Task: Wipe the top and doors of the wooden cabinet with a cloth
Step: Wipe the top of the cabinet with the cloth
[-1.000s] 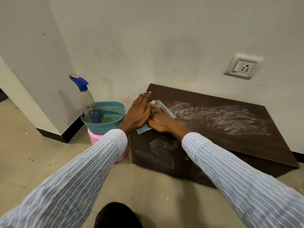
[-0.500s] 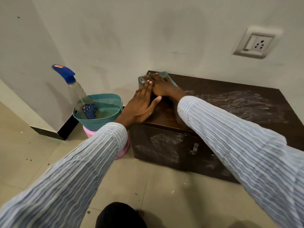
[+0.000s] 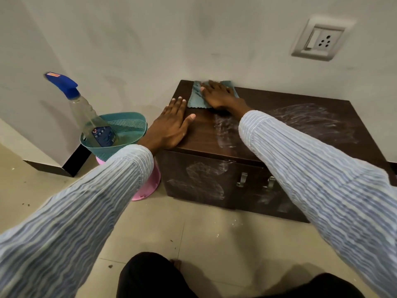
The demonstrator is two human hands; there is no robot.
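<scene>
A low dark wooden cabinet (image 3: 300, 134) stands against the wall, with white smears on its top and on both doors. A teal cloth (image 3: 196, 98) lies flat at the top's back left corner. My right hand (image 3: 219, 95) presses down on the cloth with fingers spread. My left hand (image 3: 171, 125) rests flat on the top's left front edge, touching no cloth. Two metal handles (image 3: 241, 179) sit on the doors below my right sleeve.
A spray bottle (image 3: 86, 112) with a blue trigger leans in a teal basket (image 3: 129, 123) that sits on a pink tub (image 3: 150, 186), left of the cabinet. A wall socket (image 3: 320, 41) is above right. Tiled floor lies in front, with my knees at the bottom.
My right hand has pushed the cloth from the top's front left to the back left corner. My left hand came off the cloth and stays near the front edge.
</scene>
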